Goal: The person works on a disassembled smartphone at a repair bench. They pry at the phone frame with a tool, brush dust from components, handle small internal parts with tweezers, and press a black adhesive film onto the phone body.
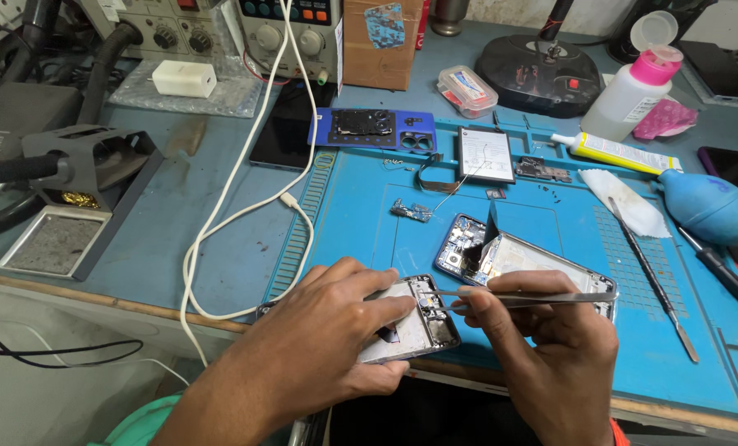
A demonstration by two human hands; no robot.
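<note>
Presently, near edge of counter (179,248): two bare hands at work over an opened phone.
Left hand (328,330): closed around the opened phone frame (418,326), thumb and fingers gripping its sides, holding it tilted just above the blue work mat (361,215).
Right hand (551,347): pinched on metal tweezers (522,296), tips laid across the upper end of the frame, at the small parts near the camera area.
Progress, judged: back already off, internals exposed; fine work at the top of the frame in hand; reassembly not yet begun, with parts lying loose on the mat.
Just beyond: second opened phone (509,256) flat on the mat, black flap raised over its board.
Mid mat: small circuit piece (410,211), flat battery (485,154), another small board (542,170), white cloth (625,198), long metal spudger (654,277).
Right side: blue air blower (708,211), glue tube (617,153).
Left side: white cable (237,206) looped across the counter; soldering stand with grey sponge tray (51,244).
Containers: clear lidded box (466,89), contents not discernible; white pump bottle (633,91) with pink collar, cap flipped open, fill level not discernible.
Far: blue back cover (373,130), cardboard box (381,41), bench power supplies (295,33).
</note>
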